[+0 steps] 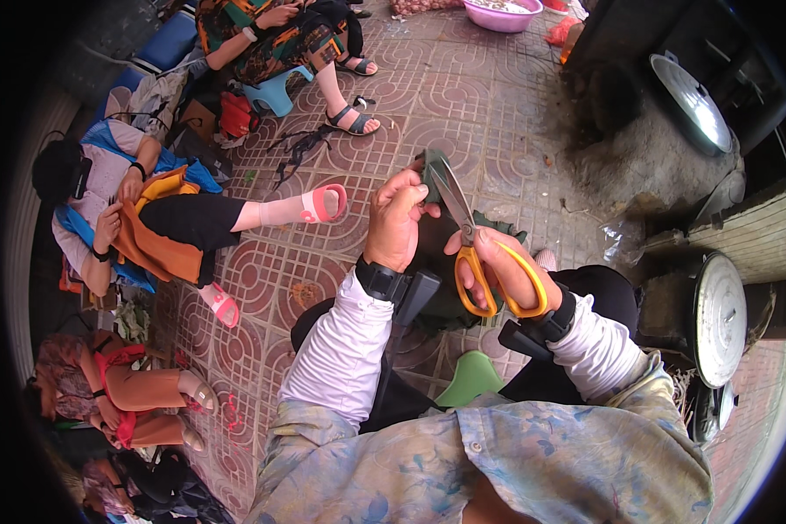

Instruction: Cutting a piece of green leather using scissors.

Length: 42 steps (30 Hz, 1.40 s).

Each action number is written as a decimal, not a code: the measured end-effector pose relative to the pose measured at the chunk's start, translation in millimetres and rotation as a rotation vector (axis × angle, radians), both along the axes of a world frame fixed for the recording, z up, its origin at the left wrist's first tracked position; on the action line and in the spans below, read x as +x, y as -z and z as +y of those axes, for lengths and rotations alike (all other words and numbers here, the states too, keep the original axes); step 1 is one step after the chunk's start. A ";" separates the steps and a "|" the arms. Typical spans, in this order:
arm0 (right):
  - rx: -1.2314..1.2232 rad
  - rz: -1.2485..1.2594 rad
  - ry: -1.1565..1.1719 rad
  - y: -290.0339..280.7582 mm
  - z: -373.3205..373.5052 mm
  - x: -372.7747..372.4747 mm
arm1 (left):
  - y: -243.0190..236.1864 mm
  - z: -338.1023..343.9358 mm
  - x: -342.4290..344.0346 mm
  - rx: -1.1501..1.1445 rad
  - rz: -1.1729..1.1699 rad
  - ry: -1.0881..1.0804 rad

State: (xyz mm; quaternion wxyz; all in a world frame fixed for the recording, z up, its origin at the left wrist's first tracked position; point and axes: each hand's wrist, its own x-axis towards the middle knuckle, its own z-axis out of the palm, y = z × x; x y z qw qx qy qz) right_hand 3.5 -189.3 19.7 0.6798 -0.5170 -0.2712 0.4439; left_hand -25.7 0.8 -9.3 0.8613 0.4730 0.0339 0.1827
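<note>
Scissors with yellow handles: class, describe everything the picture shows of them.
The scissors have two long, tapering, silvery blades, apparently metal, meeting at a pivot, and large yellow-orange loop handles that look like plastic. The right hand holds them, with fingers through the loops, which are spread apart. They slant with the blades pointing up and left in the picture, the tips beside dark green cloth held in the left hand. Whether cloth lies between the blades is unclear.

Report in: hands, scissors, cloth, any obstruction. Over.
Left hand pinching dark green cloth. Right hand gripping yellow-handled scissors, blades at the cloth. No obstruction seen around the blades.
</note>
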 end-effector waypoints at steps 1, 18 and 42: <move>-0.001 -0.001 0.000 1.4 0.3 0.7 | 1.0 1.2 0.0 -0.001 -0.001 0.000; -0.083 -0.082 -0.043 11.7 1.3 4.4 | 12.5 11.6 8.8 -0.143 0.030 0.093; -0.020 0.110 -0.027 7.1 3.7 2.2 | 13.7 0.2 14.6 -0.272 -0.030 -0.063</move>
